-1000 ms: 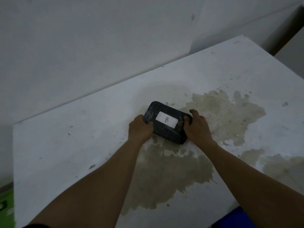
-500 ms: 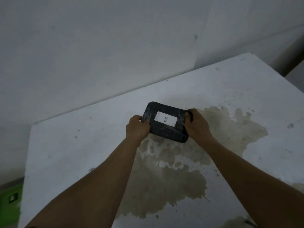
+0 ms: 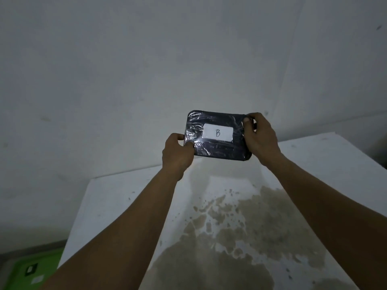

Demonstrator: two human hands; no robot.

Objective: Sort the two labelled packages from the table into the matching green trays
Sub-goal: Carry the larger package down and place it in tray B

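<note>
Head view shows both hands raising a dark, plastic-wrapped rectangular package [image 3: 217, 137] (white label marked "B") clear above the stained white counter [image 3: 314, 164]. Left hand [image 3: 178, 154] fingers pinch its left edge; right hand [image 3: 259, 138] fingers clamp its right edge. A green tray [image 3: 41, 266] sits lower left.

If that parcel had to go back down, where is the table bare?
The whole table top shows nothing standing on it: bare white left of the forearms, brown stain to the right. Both hands, left hand and right hand, hold package B above it.
</note>
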